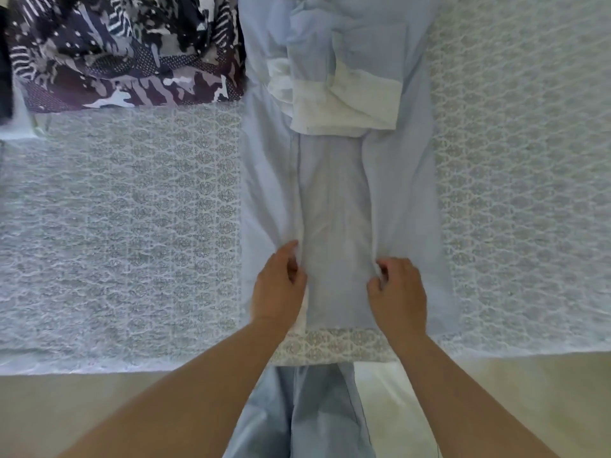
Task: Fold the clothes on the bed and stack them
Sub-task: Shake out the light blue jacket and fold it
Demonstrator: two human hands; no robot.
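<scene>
We pinch the pale blue cotton shirt (pixel 334 200) with left hand (pixel 279 285) and right hand (pixel 398 292), fingers curled on its 2 folded-in edges; keep them parallel, smoothing wrinkles before folding upward.

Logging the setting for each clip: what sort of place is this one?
Most likely a bedroom. A bed covered with a patterned white spread fills the view, a light blue garment is laid out on it, a dark printed garment lies at its far corner, and pale floor shows beside the bed.
</scene>
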